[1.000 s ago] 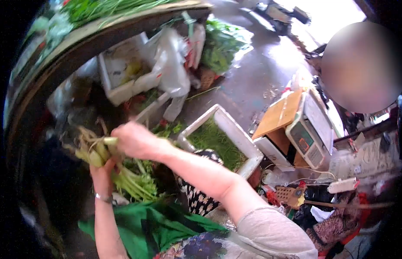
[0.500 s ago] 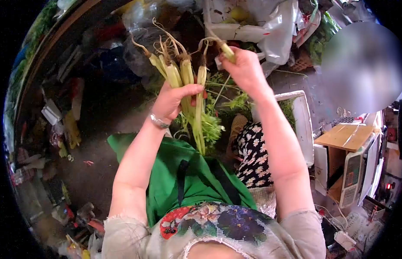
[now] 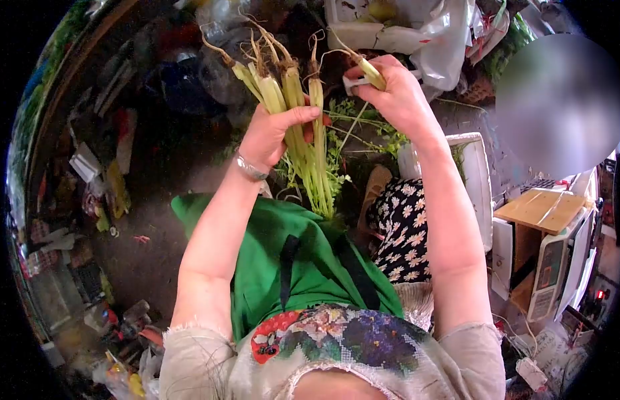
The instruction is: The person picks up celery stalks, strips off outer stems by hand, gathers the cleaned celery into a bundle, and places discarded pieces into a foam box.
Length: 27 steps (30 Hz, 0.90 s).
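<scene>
My left hand (image 3: 273, 133) is closed around a bunch of celery (image 3: 293, 100) with thin pale stalks. Its brown, stringy roots point away from me, and the green leaves hang toward my lap. In my right hand (image 3: 403, 100) is a single celery stalk (image 3: 372, 72), pinched near its root end, with a long root trailing off to the left. A small white thing (image 3: 354, 84) shows at the fingers of that hand; its kind is hard to make out. Long leafy stems (image 3: 370, 137) stretch below the right hand. A green apron (image 3: 270, 247) covers my lap.
A white foam box (image 3: 370, 35) with a clear plastic bag (image 3: 446, 57) at its side stands ahead. Another white box (image 3: 482, 200) is right of my knee. Farther right are a cardboard box (image 3: 540, 208) and a device with a keypad (image 3: 546, 277). Litter (image 3: 90, 167) lies left.
My right hand has moved right and slightly toward me with its celery stalk, and more of the white thing shows. The bunch in my left hand has shifted slightly right and away.
</scene>
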Available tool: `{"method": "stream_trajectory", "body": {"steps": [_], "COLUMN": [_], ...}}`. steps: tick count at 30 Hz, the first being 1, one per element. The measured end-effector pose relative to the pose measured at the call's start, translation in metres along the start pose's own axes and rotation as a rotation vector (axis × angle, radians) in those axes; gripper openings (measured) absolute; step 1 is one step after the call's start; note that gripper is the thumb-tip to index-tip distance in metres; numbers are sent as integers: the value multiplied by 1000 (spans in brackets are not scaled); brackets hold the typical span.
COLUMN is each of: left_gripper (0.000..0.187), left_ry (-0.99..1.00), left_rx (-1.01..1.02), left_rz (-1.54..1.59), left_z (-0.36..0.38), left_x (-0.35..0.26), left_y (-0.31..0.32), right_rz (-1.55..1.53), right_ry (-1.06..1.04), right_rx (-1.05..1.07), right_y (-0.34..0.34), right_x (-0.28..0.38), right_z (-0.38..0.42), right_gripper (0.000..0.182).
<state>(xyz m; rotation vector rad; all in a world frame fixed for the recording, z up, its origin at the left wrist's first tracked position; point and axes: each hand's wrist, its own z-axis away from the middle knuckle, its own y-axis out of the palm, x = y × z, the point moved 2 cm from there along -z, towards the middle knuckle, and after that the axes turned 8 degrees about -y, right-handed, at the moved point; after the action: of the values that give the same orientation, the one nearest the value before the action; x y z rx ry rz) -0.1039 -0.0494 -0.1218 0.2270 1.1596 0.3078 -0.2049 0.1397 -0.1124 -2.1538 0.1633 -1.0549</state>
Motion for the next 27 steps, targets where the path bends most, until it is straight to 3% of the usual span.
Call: {"method": "stream_trajectory", "body": {"steps": [1, 2, 4, 5, 6, 8, 10, 12, 14, 16, 18, 21, 25, 27], "left_gripper": [26, 26, 24, 22, 22, 23, 25, 26, 27, 24, 24, 30, 43, 42], "left_ry": [1, 4, 4, 4, 0, 21, 48, 76, 75, 57, 54, 94, 105, 44], "left_rx": [-10, -19, -19, -18, -17, -20, -17, -14, 2, 104, 57, -60, 107, 123], "left_rz": [-2, -5, 20, 44, 42, 47, -18, -83, -264, -249, -341, -249, -183, -246], "left_z": [0, 0, 0, 0, 1, 3, 2, 1, 1, 1, -1, -6, -4, 2], "left_x": [0, -1, -3, -3, -4, -6, -4, -2, 1, 7, 11, 11, 1, 3], "left_y": [0, 1, 3, 5, 8, 14, 16, 16, 15, 17, 16, 6, 14, 20], "right_rz": [-48, -50, -407, -577, -601, -646, -663, -780, -796, -808, -818, -775, -734, -771], "right_ry": [192, 196, 332, 241, 308, 248, 276, 307, 304, 429, 357, 267, 387, 316], "right_rx": [60, 62, 114, 62, 129, 196, 210, 148, 105, -37, -134, -238, -19, 19], "right_y": [-4, -4, -1, 6, 11, 15, 18, 14, 14, 7, -6, -21, -10, 14], "right_x": [4, 4, 1, 7, 7, 14, 22, 29, 26, 18, 16, 6, 24, 18], "right_z": [0, -1, -2, 0, 0, 1, 3, 2, 0, -1, -4, -5, -3, -1], "right_gripper": [21, 21, 32, 37, 42, 42, 38, 22, 20, 19, 27, 22, 20, 18]}}
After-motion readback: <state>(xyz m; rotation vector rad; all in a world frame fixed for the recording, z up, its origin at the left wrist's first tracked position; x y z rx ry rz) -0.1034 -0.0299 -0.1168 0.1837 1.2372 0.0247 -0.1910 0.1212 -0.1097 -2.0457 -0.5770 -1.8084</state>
